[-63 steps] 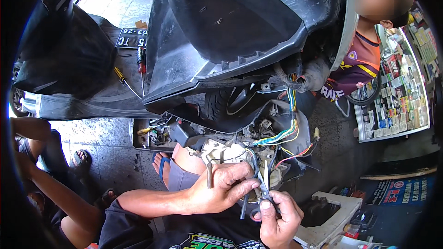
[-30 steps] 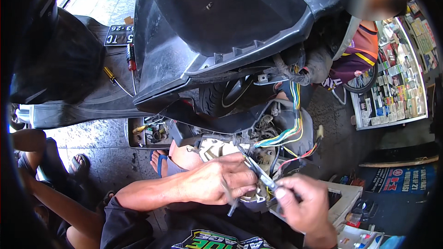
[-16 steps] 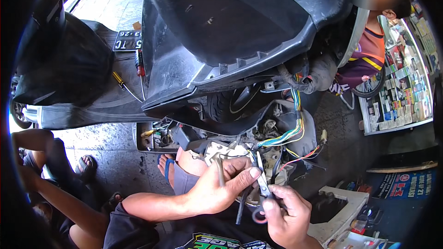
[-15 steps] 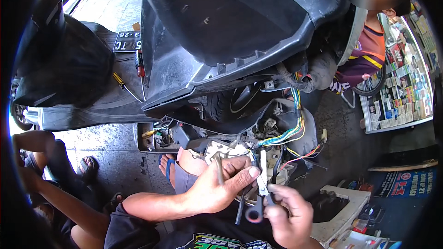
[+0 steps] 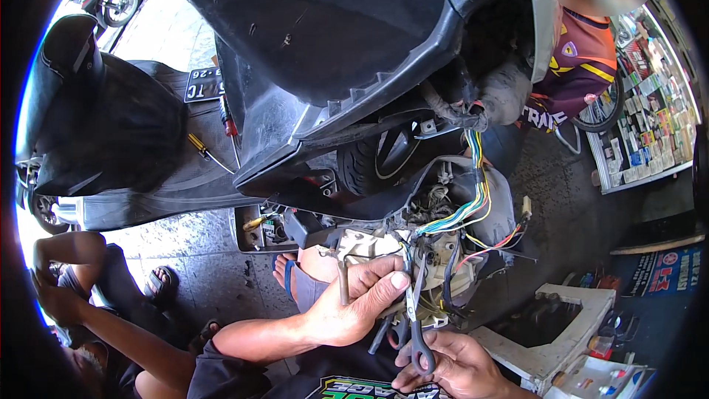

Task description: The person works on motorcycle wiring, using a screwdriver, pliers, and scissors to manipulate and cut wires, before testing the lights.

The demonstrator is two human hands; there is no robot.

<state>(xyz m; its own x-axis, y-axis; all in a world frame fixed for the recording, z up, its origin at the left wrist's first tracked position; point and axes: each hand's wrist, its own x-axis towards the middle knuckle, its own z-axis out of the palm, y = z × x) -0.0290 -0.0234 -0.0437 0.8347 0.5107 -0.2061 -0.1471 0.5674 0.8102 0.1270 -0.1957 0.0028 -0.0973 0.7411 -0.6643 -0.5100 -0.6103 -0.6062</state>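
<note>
My left hand [image 5: 351, 307] is closed, with thumb and fingers pinched on a dark cable [image 5: 379, 338]; a brown tube [image 5: 343, 281] rises beside its fingers. Just right of that thumb stand scissors [image 5: 413, 310] with slim silver blades pointing up and black loop handles. My right hand [image 5: 461, 369] is turned palm up, loosely curled around the lower handle loop. Directly beyond both hands sits a cream plastic housing [image 5: 365, 244] with bundled coloured wires [image 5: 473, 199] and a loose pale connector [image 5: 526, 207].
A dark scooter body [image 5: 317, 37] spans the top, with screwdrivers [image 5: 199, 144] on its footboard. A parts tray [image 5: 247, 240] lies left of the housing. Another person [image 5: 125, 340] sits at left, another [image 5: 572, 66] at upper right beside a display case [image 5: 642, 118]. A white frame [image 5: 546, 295] stands right.
My right hand has moved lower and loosened its fingers on the scissors, whose handles sit lower. My left hand keeps its pinch. The camera view has shifted slightly.
</note>
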